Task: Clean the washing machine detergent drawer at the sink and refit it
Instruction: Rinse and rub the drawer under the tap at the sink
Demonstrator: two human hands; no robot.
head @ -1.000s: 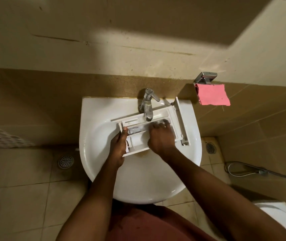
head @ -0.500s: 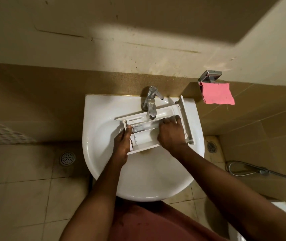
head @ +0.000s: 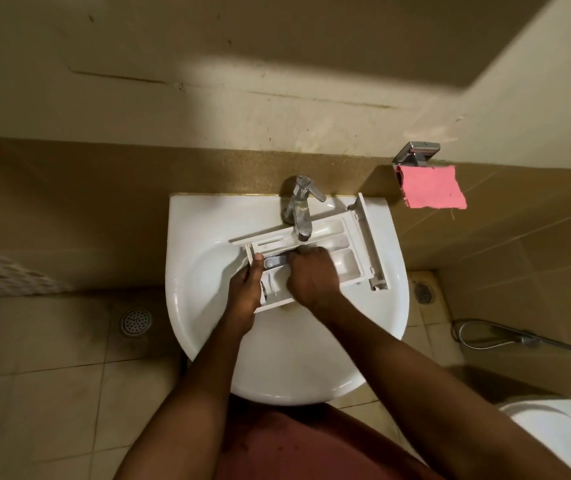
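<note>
The white detergent drawer (head: 344,252) lies across the white sink (head: 208,271) under the chrome tap (head: 300,209), its front panel at the right. My left hand (head: 246,289) grips the drawer's left end, thumb on the rim. My right hand (head: 312,275) is inside the drawer's middle compartments with fingers bent down onto the plastic near a grey insert (head: 274,260). Whether it holds anything is hidden.
A pink cloth (head: 431,187) hangs from a chrome holder (head: 415,153) on the tiled wall right of the sink. Floor drains (head: 135,321) sit on both sides. A spray hose (head: 506,337) lies at the right, and a white toilet edge (head: 554,431) shows at the lower right.
My right hand slid left along the drawer, from its right-hand compartment toward the middle. My left hand keeps its grip on the left end.
</note>
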